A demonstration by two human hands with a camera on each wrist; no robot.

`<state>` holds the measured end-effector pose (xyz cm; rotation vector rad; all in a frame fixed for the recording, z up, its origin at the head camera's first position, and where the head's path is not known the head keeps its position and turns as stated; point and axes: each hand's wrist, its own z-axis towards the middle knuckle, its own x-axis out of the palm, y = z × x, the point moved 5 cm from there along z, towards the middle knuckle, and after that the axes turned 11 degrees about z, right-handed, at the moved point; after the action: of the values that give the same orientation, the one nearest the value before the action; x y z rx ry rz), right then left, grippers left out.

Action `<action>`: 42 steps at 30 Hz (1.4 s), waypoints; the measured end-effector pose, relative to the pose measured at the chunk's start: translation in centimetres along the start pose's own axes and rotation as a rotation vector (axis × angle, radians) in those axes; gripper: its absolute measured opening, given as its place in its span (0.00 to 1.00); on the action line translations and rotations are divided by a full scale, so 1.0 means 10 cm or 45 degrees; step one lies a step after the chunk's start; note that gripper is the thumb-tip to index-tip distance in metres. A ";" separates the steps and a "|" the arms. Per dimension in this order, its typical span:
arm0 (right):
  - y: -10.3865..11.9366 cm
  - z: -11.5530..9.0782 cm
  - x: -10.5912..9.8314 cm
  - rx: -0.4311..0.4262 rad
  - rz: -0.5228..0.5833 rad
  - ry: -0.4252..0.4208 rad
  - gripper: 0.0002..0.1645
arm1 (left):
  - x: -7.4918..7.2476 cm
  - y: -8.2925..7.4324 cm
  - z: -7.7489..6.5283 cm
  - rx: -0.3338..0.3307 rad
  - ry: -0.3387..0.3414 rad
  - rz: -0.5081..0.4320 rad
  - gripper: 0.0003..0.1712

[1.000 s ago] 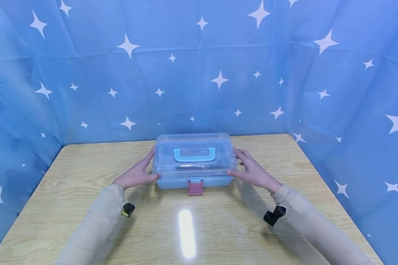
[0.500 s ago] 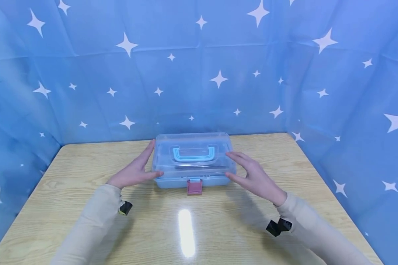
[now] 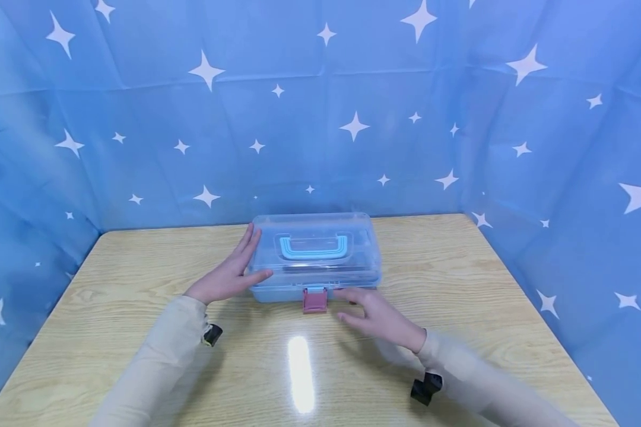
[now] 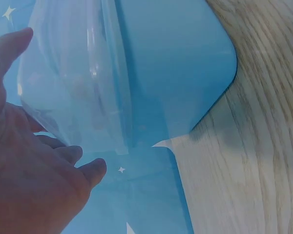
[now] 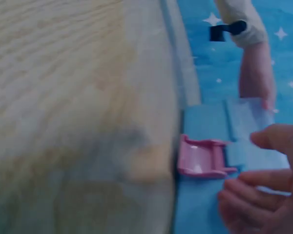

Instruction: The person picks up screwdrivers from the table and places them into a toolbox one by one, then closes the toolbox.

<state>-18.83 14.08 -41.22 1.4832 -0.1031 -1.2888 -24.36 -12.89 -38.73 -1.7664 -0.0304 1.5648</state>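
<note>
A storage box with a clear lid and a light blue base (image 3: 280, 295) stands near the table's back edge. On its lid lies a light blue handle (image 3: 313, 255). The pink latch (image 3: 314, 301) at the front juts outward, apart from the lid. My left hand (image 3: 227, 280) is at the box's left end, fingers extended along the lid's side and thumb over its front corner. In front of the box, just right of the latch, is my right hand (image 3: 380, 320), fingers loosely bent and holding nothing. The right wrist view shows its fingers close to the latch (image 5: 201, 158); contact is unclear.
The wooden table (image 3: 139, 261) has a bright light reflection in front of the box. Blue cloth (image 3: 320, 136) with white stars hangs behind the table and along both sides. Each sleeve carries a small black wrist camera (image 3: 426, 388).
My right hand has left the box's right end and moved left and down toward the latch. My left hand has shifted slightly inward over the lid's edge. The box stays put.
</note>
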 end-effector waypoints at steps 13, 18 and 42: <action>-0.29 0.07 0.29 0.231 0.207 -0.045 0.22 | 0.01 -0.04 0.02 -0.001 0.050 -0.005 0.53; -0.25 0.04 0.28 0.212 0.294 -0.091 0.16 | 0.01 -0.04 0.05 -0.004 0.053 -0.022 0.53; -0.18 0.23 0.05 0.476 0.279 -0.390 0.31 | 0.06 -0.04 0.09 -0.014 0.048 -0.100 0.52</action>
<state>-21.35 12.95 -42.42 1.5204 -0.7217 -1.3553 -24.79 -11.84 -38.93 -1.7820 -0.0891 1.4776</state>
